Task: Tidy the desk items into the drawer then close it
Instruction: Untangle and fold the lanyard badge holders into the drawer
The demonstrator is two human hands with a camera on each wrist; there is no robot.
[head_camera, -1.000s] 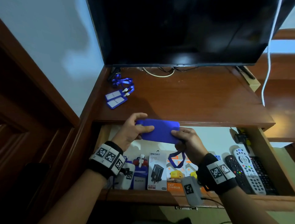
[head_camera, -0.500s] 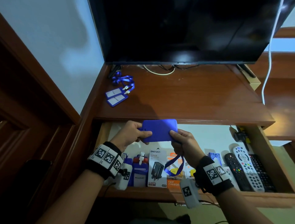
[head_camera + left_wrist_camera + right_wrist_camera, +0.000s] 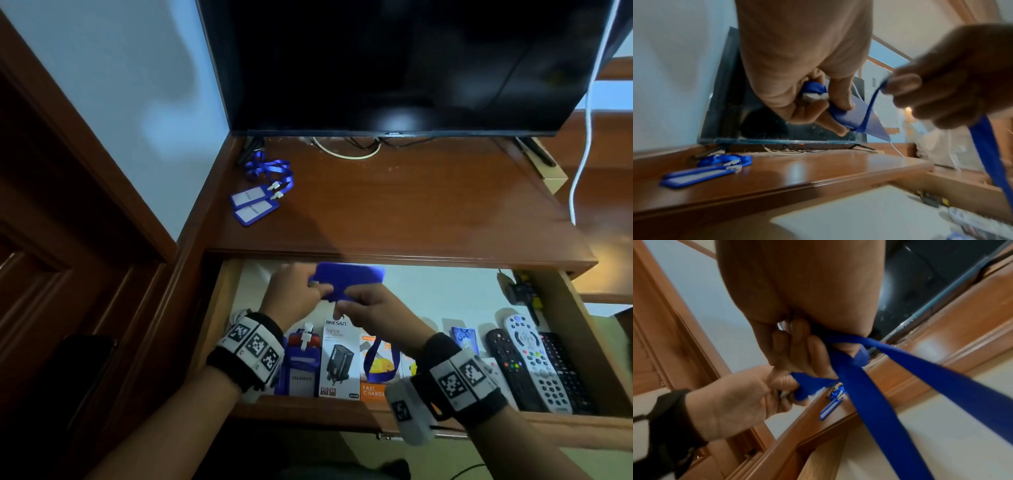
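A blue badge holder [image 3: 352, 278] hangs over the back of the open drawer [image 3: 445, 294], just below the desk's front edge. My left hand [image 3: 317, 289] grips its left end, where a white clip [image 3: 815, 96] shows between the fingers. My right hand [image 3: 346, 305] pinches the holder's blue lanyard strap [image 3: 941, 379] close to its near edge. The strap's loop [image 3: 378, 363] dangles over the boxes in the drawer. Two more blue badge holders [image 3: 255, 205] with lanyards lie at the desk's back left.
The drawer holds a badge holder [image 3: 301, 363], charger boxes [image 3: 337, 359] and several remotes [image 3: 531, 359] along its front. A television [image 3: 394, 65] stands at the back of the desk [image 3: 411, 212]. A white cable [image 3: 582, 164] hangs at the right.
My right hand has slid left from the holder's right end to its near edge and onto the strap. The strap's loop hangs a little lower.
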